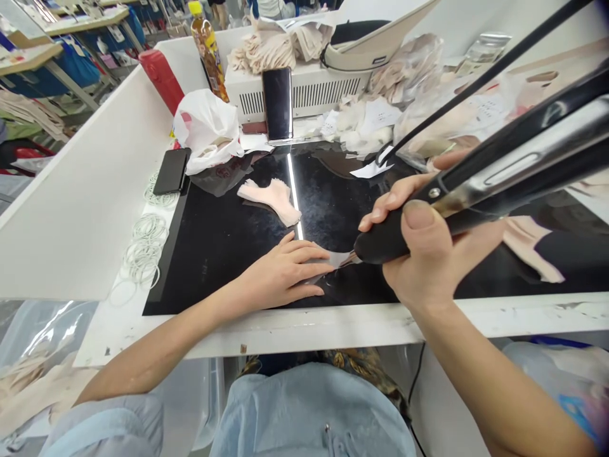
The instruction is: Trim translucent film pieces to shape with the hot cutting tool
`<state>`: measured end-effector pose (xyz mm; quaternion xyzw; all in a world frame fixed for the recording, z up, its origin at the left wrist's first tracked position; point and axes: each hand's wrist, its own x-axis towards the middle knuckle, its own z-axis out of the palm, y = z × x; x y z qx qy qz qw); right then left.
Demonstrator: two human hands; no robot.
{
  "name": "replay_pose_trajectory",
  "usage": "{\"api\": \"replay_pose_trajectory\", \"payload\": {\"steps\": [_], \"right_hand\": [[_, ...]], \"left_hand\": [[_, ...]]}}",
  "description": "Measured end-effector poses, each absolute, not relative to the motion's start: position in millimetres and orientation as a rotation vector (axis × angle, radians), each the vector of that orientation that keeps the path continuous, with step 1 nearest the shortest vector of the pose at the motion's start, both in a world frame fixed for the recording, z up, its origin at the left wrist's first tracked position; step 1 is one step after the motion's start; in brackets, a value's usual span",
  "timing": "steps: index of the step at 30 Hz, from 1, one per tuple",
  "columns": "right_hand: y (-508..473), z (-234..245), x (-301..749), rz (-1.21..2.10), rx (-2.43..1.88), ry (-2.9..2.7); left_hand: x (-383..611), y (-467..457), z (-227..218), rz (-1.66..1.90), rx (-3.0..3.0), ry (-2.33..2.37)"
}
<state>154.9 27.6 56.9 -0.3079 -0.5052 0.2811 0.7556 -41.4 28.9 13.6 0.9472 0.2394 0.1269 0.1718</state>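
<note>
My left hand [290, 270] lies flat on the glossy black work surface [219, 254], fingers stretched out over a small pale, translucent piece [339, 259]. Most of that piece is hidden beneath the fingers. My right hand [428, 247] is wrapped round a thick black-handled tool [385, 241] with a silver strip along its body. The tool's narrow metal tip [351, 259] meets the pale piece just beside my left fingertips. Beyond my left hand rests a cut piece of pink-beige fabric [273, 200]. Another beige fabric piece [530, 247] is to the right of my right wrist.
White rings [145, 244] and a dark phone [171, 171] line the left side. Behind are a white plastic bag [209, 127], an upright phone [277, 105], a bottle [209, 54] and stacked beige fabric [271, 47]. A black rod or cable [457, 95] slants across the right.
</note>
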Motion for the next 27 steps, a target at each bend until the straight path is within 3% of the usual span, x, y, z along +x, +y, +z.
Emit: {"api": "replay_pose_trajectory", "payload": {"steps": [27], "right_hand": [[30.3, 53.7, 166.6, 0.493, -0.703, -1.104]], "left_hand": [[-44.1, 27.9, 12.0, 0.354, 2.660, 0.706]]}}
